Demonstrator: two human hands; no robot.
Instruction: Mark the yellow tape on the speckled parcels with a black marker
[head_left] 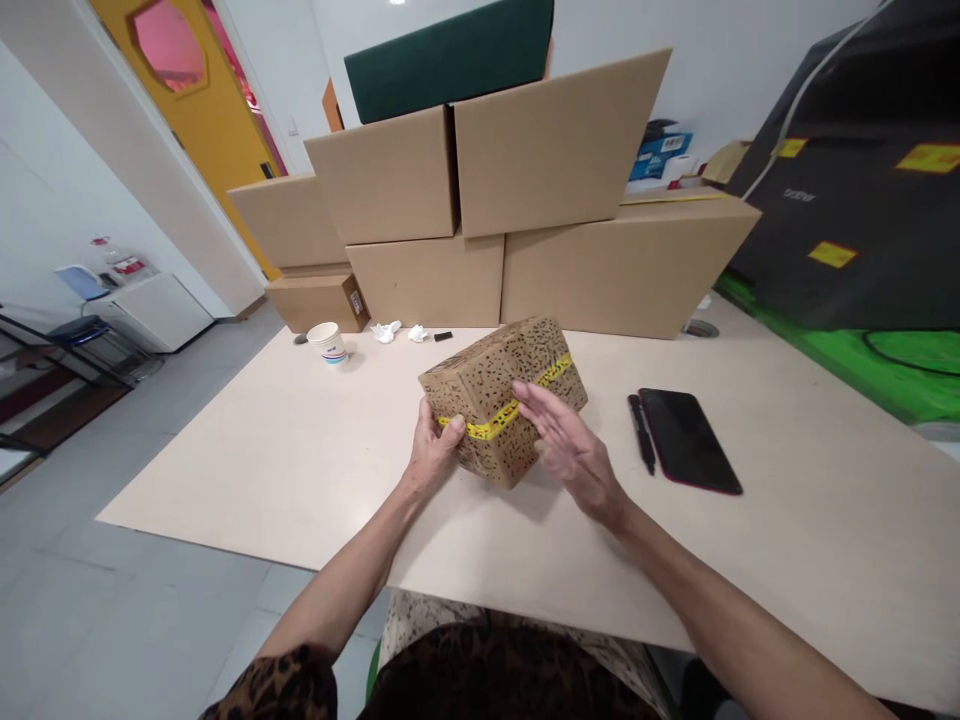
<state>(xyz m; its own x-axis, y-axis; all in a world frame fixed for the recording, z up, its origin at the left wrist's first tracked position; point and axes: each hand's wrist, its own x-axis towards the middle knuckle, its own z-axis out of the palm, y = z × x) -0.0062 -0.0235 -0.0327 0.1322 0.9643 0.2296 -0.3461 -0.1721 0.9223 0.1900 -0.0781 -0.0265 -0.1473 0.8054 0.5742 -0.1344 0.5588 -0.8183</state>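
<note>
A brown cardboard box [487,370] covered in dark speckles is tilted above the near middle of the table. Yellow tape [491,428] runs around it as a band. My left hand [436,445] grips the box's left end, its thumb lying over the tape. Against the front face, my right hand [570,445] has its fingers stretched out and close together, near or touching the tape; it is not wrapped around anything. The box's underside and the left fingers behind it are hidden.
A black tablet [690,440] and a pen [642,435] lie on the table [300,480] to the right. A paper cup [328,343] and crumpled tissues [386,332] stand farther back left. Stacked cardboard boxes [562,150] line the back edge.
</note>
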